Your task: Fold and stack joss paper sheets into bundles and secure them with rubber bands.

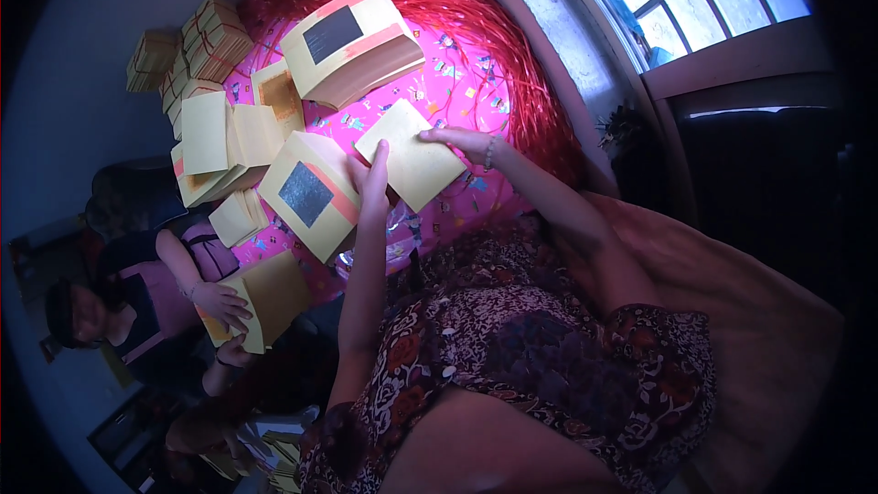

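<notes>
A small sheaf of plain yellow joss paper (416, 165) is held over the pink table between my two hands. My left hand (372, 181) grips its left edge, thumb on top. My right hand (465, 142) grips the upper right edge, thumb lying on the paper; its lower fingers are hidden beneath. Beside my left hand lies a thick stack of joss paper (320, 165) with a dark foil square and a pink-red band. Farther off sits a larger stack (370, 59) with a similar dark square.
Red plastic strands (540, 101) heap along the table's far and right edges. Tied bundles of yellow paper (212, 41) and loose stacks (229, 133) cover the left side. At the left, a co-worker's hands (224, 306) hold a yellow stack (279, 288). The pink patterned tablecloth (457, 64) lies underneath.
</notes>
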Motion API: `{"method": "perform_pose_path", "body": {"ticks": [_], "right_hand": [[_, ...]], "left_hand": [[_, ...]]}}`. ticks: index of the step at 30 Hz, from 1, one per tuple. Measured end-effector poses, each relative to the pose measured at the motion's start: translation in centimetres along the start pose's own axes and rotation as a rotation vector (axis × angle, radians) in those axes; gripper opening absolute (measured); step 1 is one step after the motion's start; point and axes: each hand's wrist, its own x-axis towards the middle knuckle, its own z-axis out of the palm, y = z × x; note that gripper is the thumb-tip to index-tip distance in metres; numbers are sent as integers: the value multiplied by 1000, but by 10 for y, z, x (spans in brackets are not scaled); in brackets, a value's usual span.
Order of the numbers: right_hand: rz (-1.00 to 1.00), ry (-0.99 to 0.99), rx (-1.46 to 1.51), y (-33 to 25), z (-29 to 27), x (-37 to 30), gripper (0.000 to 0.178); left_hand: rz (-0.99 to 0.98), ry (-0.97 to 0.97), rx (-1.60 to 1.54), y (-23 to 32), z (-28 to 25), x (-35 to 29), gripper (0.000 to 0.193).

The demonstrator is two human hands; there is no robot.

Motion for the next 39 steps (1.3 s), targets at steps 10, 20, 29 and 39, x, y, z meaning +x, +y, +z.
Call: {"method": "perform_pose_path", "body": {"ticks": [10, 20, 29, 39], "right_hand": [[-369, 844, 859, 57, 65, -57, 53], [-237, 196, 1244, 114, 72, 22, 66], [-437, 210, 1286, 95, 91, 14, 53], [-377, 311, 1220, 76, 102, 6, 66]], "left_hand": [[-17, -417, 782, 104, -19, 96, 70], [-714, -836, 359, 54, -9, 131, 56], [-661, -752, 635, 61, 8, 108, 53], [-638, -715, 607, 48, -8, 114, 50]]}}
